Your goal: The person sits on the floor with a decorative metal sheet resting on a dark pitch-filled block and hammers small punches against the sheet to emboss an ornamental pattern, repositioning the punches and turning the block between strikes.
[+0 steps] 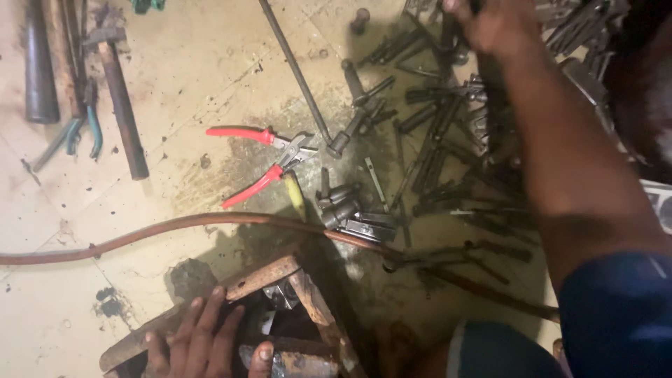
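My left hand [203, 343] lies flat with spread fingers on a rusty angle-iron frame [262, 274] at the bottom of the view, gripping nothing. My right arm stretches to the top right, where my right hand [490, 24] is down among a heap of dark wrenches and sockets [434, 140]. Its fingers curl around the tools, and blur hides whether they grip one. Red-handled pliers [262, 161] lie spread on the stained floor between the two hands.
A brown hose or pipe [175, 225] curves across the floor in front of the frame. A long steel rod [294, 70] runs from the top centre. A hammer [119, 98], teal-handled pliers [87, 133] and a dark cylinder [38, 63] lie at upper left.
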Available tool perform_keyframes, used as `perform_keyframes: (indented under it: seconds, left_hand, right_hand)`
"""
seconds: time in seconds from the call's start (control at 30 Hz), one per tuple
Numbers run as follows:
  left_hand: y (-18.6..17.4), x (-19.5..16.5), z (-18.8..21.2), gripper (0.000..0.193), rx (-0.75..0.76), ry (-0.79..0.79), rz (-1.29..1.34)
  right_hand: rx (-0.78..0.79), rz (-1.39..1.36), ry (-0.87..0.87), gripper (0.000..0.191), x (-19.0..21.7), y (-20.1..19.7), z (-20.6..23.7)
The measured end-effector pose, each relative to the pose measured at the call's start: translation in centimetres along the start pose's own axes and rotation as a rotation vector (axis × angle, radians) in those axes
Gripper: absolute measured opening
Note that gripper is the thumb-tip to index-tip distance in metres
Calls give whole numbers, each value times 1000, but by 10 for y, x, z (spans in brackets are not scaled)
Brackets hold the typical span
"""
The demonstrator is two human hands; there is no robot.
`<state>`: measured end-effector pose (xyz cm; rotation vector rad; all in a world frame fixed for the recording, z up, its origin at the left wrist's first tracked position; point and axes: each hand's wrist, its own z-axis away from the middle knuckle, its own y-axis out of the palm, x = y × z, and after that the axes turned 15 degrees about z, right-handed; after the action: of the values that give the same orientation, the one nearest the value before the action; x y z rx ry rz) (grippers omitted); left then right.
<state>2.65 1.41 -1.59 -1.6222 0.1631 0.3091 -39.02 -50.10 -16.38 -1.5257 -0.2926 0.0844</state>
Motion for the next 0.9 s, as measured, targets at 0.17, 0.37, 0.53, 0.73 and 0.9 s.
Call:
perform_keyframes:
  seconds: [0.17, 0.37, 0.53, 0.73, 0.9]
  left_hand:
    - [0, -7, 0, 61, -69, 4, 49]
    - [2, -11, -2, 59, -68, -3, 43]
    - [3, -11, -3, 59, -75, -14, 85]
    - [6, -7, 3, 59, -56, -25, 80]
    - [10, -2, 7, 64, -4, -36, 54]
  right_hand:
    - [-428, 179, -311, 57, 38, 9, 70]
    - [-260, -154, -196, 64, 60, -16, 122]
    - [-327, -137, -200, 47, 18, -27, 112]
    - [-452, 32, -29, 35, -83, -28, 73]
    - [-213, 334, 173, 69, -97, -5, 44]
